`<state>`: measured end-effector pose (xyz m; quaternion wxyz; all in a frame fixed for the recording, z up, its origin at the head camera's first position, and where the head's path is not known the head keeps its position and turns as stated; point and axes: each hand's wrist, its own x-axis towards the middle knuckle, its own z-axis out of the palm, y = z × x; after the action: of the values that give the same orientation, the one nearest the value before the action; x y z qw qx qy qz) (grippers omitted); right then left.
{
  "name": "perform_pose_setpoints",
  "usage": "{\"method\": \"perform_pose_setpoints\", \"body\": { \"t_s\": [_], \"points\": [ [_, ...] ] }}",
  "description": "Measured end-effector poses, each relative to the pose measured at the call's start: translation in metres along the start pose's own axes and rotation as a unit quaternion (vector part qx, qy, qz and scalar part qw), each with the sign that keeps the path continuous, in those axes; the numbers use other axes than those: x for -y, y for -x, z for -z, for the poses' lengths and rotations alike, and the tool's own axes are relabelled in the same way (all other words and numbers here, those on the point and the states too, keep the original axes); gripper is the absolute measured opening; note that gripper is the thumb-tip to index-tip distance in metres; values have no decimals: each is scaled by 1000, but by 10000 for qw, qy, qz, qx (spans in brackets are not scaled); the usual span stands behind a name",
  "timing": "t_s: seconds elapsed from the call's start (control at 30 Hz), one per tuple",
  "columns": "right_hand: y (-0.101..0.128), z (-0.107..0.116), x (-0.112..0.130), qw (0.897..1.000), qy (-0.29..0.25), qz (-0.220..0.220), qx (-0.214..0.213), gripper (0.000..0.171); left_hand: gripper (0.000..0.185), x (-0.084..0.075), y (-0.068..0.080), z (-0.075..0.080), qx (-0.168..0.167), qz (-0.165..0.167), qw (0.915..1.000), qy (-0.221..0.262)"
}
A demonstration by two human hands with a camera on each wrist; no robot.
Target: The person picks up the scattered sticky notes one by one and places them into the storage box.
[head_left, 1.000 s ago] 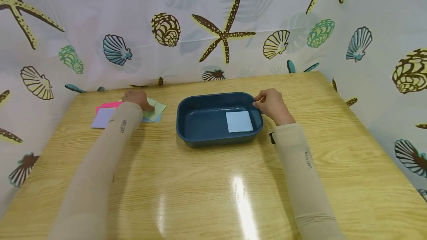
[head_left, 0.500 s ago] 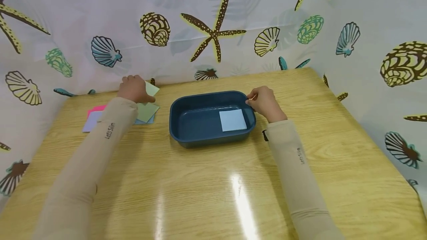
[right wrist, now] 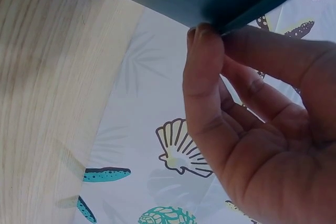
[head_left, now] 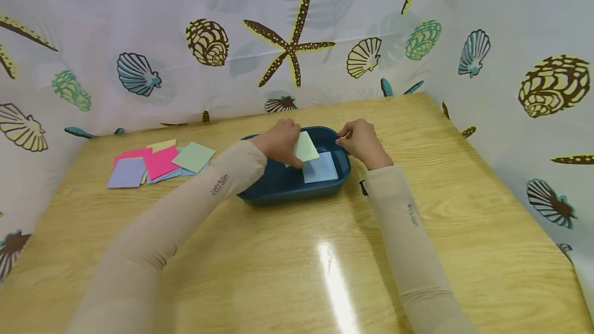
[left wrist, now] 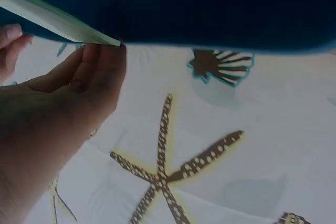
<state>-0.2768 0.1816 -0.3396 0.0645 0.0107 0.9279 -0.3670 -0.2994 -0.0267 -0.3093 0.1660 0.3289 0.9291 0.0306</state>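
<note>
In the head view a dark blue plastic tub [head_left: 278, 199] stands at the table's middle. My left hand [head_left: 280, 142] is over it, gripping a pale green sticky note [head_left: 307, 147] between thumb and fingers. Light blue sticky notes [head_left: 321, 170] lie inside at the tub's right end, partly covered by the green one. My right hand [head_left: 363, 143] pinches the tub's right rim; the right wrist view shows thumb and fingertips [right wrist: 206, 43] right at the edge. In the left wrist view the green note [left wrist: 58, 22] is tilted, seen nearly edge-on.
On the table [head_left: 260, 272] at the left lies a spread of overlapping sticky notes: lavender [head_left: 127, 173], bright pink [head_left: 161, 163], green [head_left: 194, 157], with some yellow and blue. A shell-and-starfish cloth [head_left: 260, 24] hangs behind and at both sides.
My left hand has lifted the pale green note from the pile and carried it right, over the tub. My right hand stays at the rim. The head view has shifted slightly.
</note>
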Motion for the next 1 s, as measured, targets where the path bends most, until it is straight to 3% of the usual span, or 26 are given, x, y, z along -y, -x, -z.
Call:
{"method": "perform_pose_setpoints", "body": {
  "t_s": [0.17,0.37,1.0],
  "points": [
    [-1,1,1,10000,31,-14,29,20,73,-19,-24,-17,529,-180,9979,-330],
    [0,1,1,9999,104,63,-14,21,72,-30,-35,-28,795,-398,9947,-523],
    [1,3,2,9997,223,98,-48,20,73,-30,-52,-37,915,-418,9934,-545]
  ]
}}
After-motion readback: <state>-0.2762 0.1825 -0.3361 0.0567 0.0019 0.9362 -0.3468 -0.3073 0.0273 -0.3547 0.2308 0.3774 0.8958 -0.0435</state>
